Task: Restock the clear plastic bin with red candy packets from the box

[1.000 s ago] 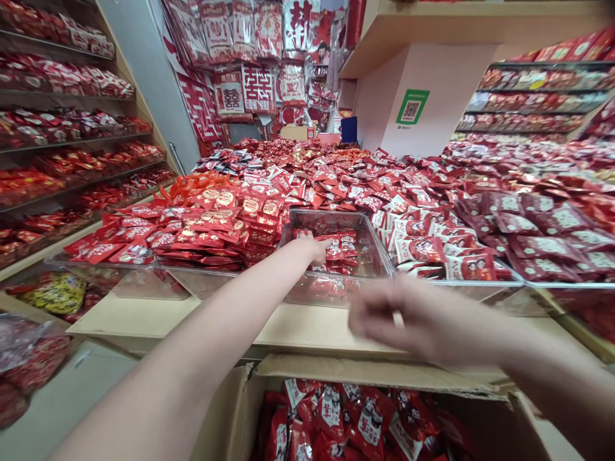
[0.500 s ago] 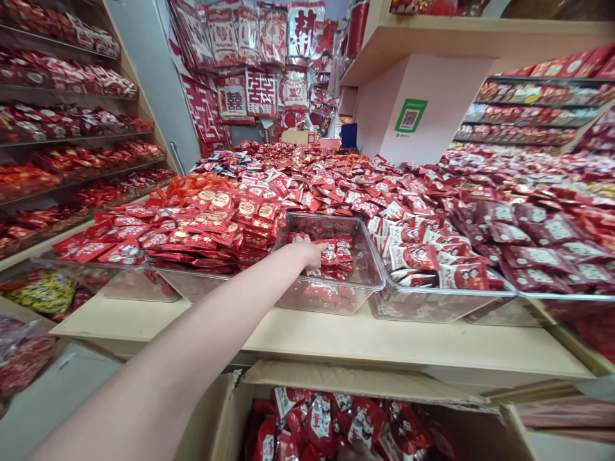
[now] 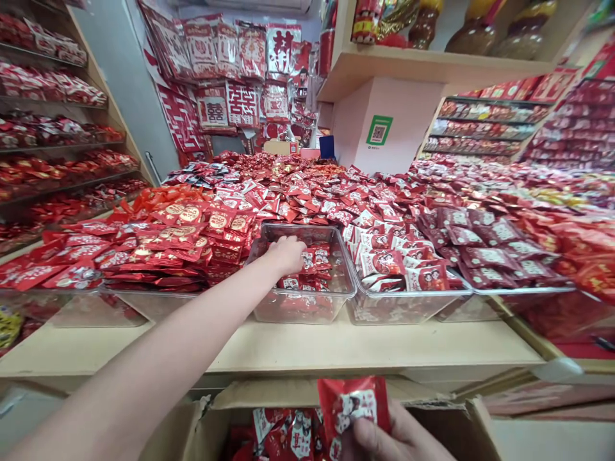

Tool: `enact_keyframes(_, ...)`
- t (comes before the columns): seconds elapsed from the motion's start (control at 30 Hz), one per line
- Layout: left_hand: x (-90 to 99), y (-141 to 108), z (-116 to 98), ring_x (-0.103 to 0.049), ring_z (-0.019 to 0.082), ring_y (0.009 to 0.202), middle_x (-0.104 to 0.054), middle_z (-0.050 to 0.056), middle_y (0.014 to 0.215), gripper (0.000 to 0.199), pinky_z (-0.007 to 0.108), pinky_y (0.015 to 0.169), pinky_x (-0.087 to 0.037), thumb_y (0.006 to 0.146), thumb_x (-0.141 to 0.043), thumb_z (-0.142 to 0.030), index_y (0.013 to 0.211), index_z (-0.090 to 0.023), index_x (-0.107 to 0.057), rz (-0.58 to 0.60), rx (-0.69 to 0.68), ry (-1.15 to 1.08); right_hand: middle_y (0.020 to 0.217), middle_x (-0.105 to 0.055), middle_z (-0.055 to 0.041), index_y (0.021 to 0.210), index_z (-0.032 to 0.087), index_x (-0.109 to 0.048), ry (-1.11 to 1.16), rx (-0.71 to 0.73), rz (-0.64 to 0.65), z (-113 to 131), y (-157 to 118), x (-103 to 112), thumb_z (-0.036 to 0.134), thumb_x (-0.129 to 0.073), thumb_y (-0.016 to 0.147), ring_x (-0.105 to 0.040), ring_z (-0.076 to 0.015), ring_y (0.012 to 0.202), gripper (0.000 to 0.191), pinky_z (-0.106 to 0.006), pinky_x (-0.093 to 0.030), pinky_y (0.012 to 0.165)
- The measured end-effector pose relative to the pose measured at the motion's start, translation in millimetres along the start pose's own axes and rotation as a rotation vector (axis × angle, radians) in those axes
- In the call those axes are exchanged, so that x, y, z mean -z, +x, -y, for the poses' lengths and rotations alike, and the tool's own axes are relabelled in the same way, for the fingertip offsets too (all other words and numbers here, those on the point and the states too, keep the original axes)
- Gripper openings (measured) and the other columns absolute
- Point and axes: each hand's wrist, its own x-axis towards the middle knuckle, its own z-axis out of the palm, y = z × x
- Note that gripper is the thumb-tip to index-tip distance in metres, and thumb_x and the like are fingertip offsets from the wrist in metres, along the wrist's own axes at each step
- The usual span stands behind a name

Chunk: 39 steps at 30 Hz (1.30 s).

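Left hand (image 3: 287,254) reaching into clear plastic bin (image 3: 300,308), fingers (image 3: 298,251) curled, grip unclear, right hand (image 3: 384,438) clenching red packet (image 3: 353,404)

Two red panels (image 3: 228,105) on the back wall carry the character 囍, double happiness. A green QR code sign (image 3: 378,130) stands on the pink pillar (image 3: 408,128), its caption too small to read, as is the print on the small red packets (image 3: 312,259).

Left hand (image 3: 288,254) reaches far forward, curled down; right hand (image 3: 394,435) low, closed
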Motion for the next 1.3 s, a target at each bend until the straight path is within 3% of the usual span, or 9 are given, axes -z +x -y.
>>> enact_keyframes(0.17,25.5,-7.1,-30.9,-0.054,0.018,0.105,-0.061,0.006,0.112,0.033,0.032,0.094,-0.040,0.082,-0.038,-0.012,0.106,-0.016,-0.060,-0.208,-0.256,-0.235,0.055,-0.057,-0.0022,0.065,0.013,-0.054,0.057,0.077,-0.165,32.9,-0.2,8.0,0.056,-0.044,0.079,-0.048,-0.0086,0.047,0.046,-0.021,-0.037,0.047)
enact_keyframes(0.27,35.4,-44.4,-60.9,-0.061,0.013,0.089,-0.064,0.008,0.105,0.033,0.026,0.079,-0.049,0.087,-0.033,-0.016,0.110,-0.013,-0.055,-0.223,-0.373,-0.411,0.054,-0.057,-0.0018,0.069,0.014,-0.054,0.090,0.107,-0.208,39.1,2.3,10.9,0.058,-0.046,0.078,-0.050,-0.0093,0.047,0.046,-0.021,-0.039,0.049)
enact_keyframes(0.37,32.7,-109.3,-80.8,-0.062,0.016,0.085,-0.065,0.008,0.100,0.033,0.026,0.070,-0.050,0.083,-0.048,-0.029,0.113,-0.016,-0.053,-0.006,-0.385,-0.808,0.054,-0.056,-0.0016,0.067,0.014,-0.054,0.077,0.134,-0.196,37.0,0.6,6.1,0.056,-0.044,0.079,-0.049,-0.0093,0.048,0.045,-0.021,-0.039,0.049)
enact_keyframes(0.5,6.6,-180.7,-80.8,-0.061,0.017,0.074,-0.066,0.004,0.086,0.028,0.027,0.066,-0.047,0.076,-0.058,-0.027,0.103,-0.019,-0.059,0.385,-0.083,-1.045,0.056,-0.055,-0.0008,0.064,0.015,-0.053,-0.049,0.131,-0.076,27.3,-2.7,-7.4,0.051,-0.044,0.082,-0.049,-0.0096,0.053,0.041,-0.021,-0.038,0.052)
enact_keyframes(0.57,-10.4,-195.2,-73.6,-0.060,0.015,0.069,-0.066,0.003,0.079,0.030,0.025,0.063,-0.046,0.074,-0.062,-0.027,0.102,-0.017,-0.057,0.411,0.084,-1.247,0.056,-0.053,0.0007,0.065,0.015,-0.053,-0.089,0.129,-0.077,21.8,-1.0,-13.9,0.049,-0.047,0.081,-0.047,-0.0094,0.053,0.038,-0.020,-0.036,0.051)
enact_keyframes(0.7,-36.1,-199.5,-63.3,-0.059,0.014,0.073,-0.067,0.006,0.087,0.034,0.025,0.069,-0.045,0.070,-0.069,-0.026,0.100,-0.014,-0.058,0.213,0.202,-1.512,0.057,-0.048,0.0038,0.073,0.017,-0.050,-0.024,0.115,-0.240,18.6,5.1,-23.2,0.051,-0.047,0.080,-0.044,-0.0076,0.046,0.034,-0.020,-0.033,0.044)
enact_keyframes(0.87,-46.0,-203.8,-64.7,-0.061,0.013,0.070,-0.069,0.008,0.088,0.035,0.024,0.068,-0.048,0.068,-0.072,-0.024,0.099,-0.013,-0.060,0.116,0.228,-1.793,0.051,-0.049,0.0036,0.064,0.017,-0.049,-0.011,0.141,-0.358,31.3,8.7,-30.0,0.049,-0.051,0.079,-0.043,-0.0065,0.043,0.035,-0.019,-0.031,0.042)
enact_keyframes(1.13,-44.1,-208.0,-58.2,-0.060,0.018,0.093,-0.064,0.008,0.104,0.039,0.027,0.082,-0.046,0.072,-0.069,-0.021,0.109,-0.017,-0.056,-0.072,0.261,-1.819,0.050,-0.047,0.0053,0.068,0.018,-0.051,0.135,0.128,-0.442,38.2,23.9,-37.9,0.050,-0.053,0.077,-0.041,-0.0064,0.039,0.033,-0.019,-0.034,0.039)
enact_keyframes(1.3,-41.5,-214.8,-60.0,-0.061,0.017,0.084,-0.066,0.007,0.095,0.037,0.025,0.072,-0.048,0.072,-0.068,-0.027,0.106,-0.018,-0.056,-0.025,0.267,-1.755,0.061,-0.052,0.0006,0.072,0.020,-0.058,0.007,0.180,-0.494,34.1,20.1,-45.0,0.045,-0.058,0.075,-0.049,-0.0131,0.058,0.025,-0.022,-0.040,0.050)
